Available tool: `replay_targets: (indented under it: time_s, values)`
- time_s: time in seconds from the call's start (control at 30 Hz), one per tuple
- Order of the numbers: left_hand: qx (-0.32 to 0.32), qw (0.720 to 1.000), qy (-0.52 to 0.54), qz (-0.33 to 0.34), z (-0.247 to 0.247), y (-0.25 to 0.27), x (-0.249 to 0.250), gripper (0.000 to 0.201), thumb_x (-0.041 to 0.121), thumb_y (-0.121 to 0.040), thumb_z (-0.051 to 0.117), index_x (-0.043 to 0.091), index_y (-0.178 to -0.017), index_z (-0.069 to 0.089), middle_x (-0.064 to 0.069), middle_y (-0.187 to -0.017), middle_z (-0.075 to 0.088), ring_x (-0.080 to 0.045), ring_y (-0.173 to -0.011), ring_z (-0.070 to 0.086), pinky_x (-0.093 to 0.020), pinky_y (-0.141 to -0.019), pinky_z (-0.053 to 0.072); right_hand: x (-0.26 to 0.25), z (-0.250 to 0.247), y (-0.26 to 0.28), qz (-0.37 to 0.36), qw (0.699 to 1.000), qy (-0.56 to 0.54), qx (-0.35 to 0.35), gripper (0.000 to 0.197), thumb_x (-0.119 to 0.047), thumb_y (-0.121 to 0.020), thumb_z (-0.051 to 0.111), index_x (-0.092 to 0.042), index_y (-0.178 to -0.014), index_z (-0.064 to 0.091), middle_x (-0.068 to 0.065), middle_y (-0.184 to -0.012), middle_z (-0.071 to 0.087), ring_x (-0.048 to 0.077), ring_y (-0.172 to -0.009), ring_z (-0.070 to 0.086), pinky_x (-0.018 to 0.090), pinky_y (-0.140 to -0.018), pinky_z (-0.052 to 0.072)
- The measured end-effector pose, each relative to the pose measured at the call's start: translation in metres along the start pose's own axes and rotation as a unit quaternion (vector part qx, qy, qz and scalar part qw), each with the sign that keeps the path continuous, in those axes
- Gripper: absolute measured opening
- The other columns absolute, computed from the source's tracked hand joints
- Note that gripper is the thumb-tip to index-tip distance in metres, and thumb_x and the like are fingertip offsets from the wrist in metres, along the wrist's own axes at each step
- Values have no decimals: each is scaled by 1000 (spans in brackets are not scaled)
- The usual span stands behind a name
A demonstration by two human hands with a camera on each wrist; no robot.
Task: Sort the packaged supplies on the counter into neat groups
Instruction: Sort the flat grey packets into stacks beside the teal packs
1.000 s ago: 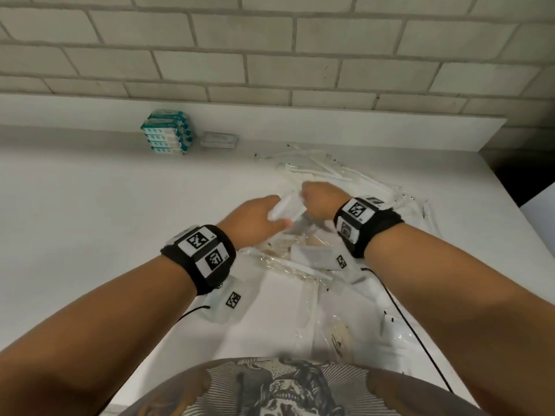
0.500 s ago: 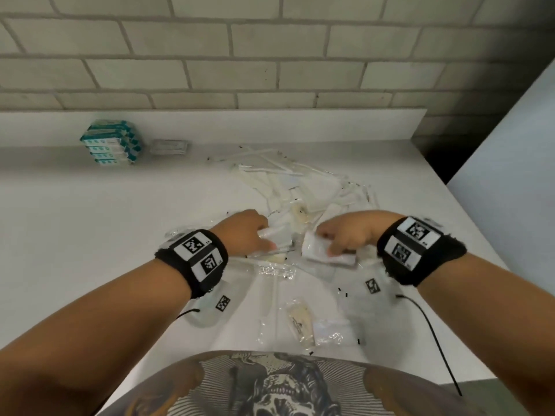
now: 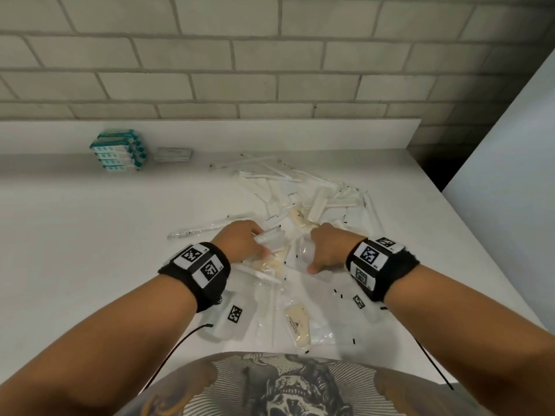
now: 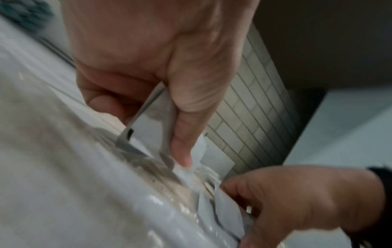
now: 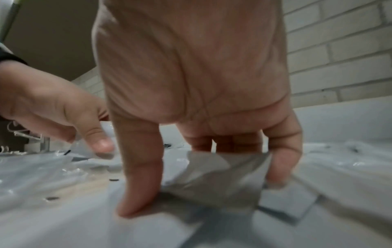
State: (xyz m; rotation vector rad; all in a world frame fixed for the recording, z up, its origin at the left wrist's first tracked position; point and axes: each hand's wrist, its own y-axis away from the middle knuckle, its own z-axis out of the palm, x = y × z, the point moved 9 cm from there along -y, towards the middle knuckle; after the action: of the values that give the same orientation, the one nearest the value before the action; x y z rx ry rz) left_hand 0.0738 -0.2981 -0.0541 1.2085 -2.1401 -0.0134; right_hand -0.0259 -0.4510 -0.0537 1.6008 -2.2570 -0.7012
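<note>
1. Cream sachet (image 3: pixel 297 325) lies nearest the body, at the near edge of the loose pile of packets (image 3: pixel 303 202).
2. Left hand (image 3: pixel 240 244) grips a white packet (image 3: pixel 271 237) above the pile's near part.
3. Right hand (image 3: pixel 329 250), fingers bent, pinches a clear packet (image 3: pixel 304 253) beside it.
4. Teal boxes (image 3: pixel 118 151) stand stacked beyond the pile, far left, against the counter (image 3: pixel 75 235) backsplash.

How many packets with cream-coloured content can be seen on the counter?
3 show: the near packet by the person's body, the middle packet beside the left hand, the far packet beyond both hands. Others may lie hidden.
</note>
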Motion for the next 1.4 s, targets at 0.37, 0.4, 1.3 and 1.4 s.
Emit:
replay_targets:
  time_s: [0.37, 0.4, 1.3, 1.4]
  values:
    - [-40, 846, 531, -29, -24, 38, -21, 33, 25, -100, 48, 18, -133, 46, -9, -115, 69, -27, -104, 67, -45, -77, 59, -44, -65, 23, -95, 955, -262, 105, 27, -25, -91, 61, -12, -110, 46, 6, -96, 58, 16, -74, 51, 27, -60, 42]
    - [-53, 829, 557, -9, -27, 44, -13, 33, 28, -101, 46, 16, -133, 48, -10, -116, 69, -27, -104, 68, -44, -76, 58, -55, -78, 29, -122, 937, -300, 127, 19, -23, -91, 61, -12, -97, 46, 5, -86, 54, 17, -70, 48, 30, -61, 41]
    - [-42, 817, 571, 68, -121, 100, -71, 28, 18, -92, 60, 14, -119, 61, -6, -97, 73, -19, -87, 71, -22, -61, 56, -187, -120, 65, -315, 783, -371, 388, 43, 13, -80, 51, -24, -72, 71, -25, -129, 47, 12, -130, 40, 28, -108, 33]
    - [-36, 853, 515, 76, -125, 98, -79, 25, 13, -92, 60, 14, -117, 61, -6, -101, 73, -23, -90, 71, -23, -60, 55, -182, -128, 63, -285, 764, -450, 364, 35, 4, -86, 52, -27, -93, 66, -18, -120, 58, 9, -117, 52, 24, -97, 44]
